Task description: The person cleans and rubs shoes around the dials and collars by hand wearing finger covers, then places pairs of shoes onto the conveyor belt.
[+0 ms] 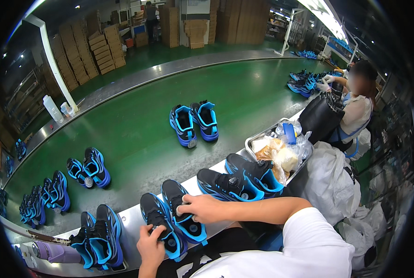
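A pair of black and blue sneakers lies in front of me on the pale metal ledge, toes pointing away. My left hand has its fingers bent onto the tongue area of the left sneaker. On the right sneaker, my right hand grips near the collar and tongue with thumb and fingers curled. Exactly what the fingertips pinch is partly hidden. Another matching pair rests just right of my right hand, and a further pair stands left of my left hand.
Beyond the ledge runs a green conveyor belt carrying more sneaker pairs. A metal tray of bagged pieces sits at right, beside white sacks. A purple bottle lies at left. A co-worker handles sneakers at far right.
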Demonstrator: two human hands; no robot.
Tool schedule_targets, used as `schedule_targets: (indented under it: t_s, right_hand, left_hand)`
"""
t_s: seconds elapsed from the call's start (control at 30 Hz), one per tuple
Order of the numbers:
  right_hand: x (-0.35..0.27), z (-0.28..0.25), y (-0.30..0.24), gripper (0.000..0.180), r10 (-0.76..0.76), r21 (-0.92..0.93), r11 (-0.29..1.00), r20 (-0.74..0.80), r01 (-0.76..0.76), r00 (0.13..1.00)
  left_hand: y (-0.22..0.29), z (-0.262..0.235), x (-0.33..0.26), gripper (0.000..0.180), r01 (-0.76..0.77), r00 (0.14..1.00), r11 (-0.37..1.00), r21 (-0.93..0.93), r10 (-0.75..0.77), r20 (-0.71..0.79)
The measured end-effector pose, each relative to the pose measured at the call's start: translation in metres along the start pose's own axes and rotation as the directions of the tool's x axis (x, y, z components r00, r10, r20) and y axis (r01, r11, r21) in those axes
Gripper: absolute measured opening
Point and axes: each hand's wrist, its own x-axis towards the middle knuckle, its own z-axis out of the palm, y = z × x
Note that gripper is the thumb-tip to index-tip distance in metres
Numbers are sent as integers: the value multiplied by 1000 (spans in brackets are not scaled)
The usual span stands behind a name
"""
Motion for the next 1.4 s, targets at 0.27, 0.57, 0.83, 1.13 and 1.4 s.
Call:
schedule_targets:
  t_s: [0.27,0.57,0.83,1.13,1.4]
  right_hand:
    - [-4,59,-22,20,-239,-474,878,-300,73,924]
    - [-3,53,-17,28,-183,-330,941,-321,71,929]
    - [-3,49,-19,33,-125,-311,950,-266,37,956]
    - [0,54,-9,35,-179,-279,958,-378,73,908]
    - [-3,45,-20,56,-80,-200,980,-452,-14,888]
  left_hand:
    - [10,-11,15,47,-293,955,896,333,259,142]
    - [-6,-3,7,47,-116,993,993,-25,117,30]
    - [18,11,7,22,-390,920,843,371,376,113]
    - [11,18,7,35,-258,961,920,295,274,-15]
    - [18,25,9,55,-138,980,971,195,162,-116]
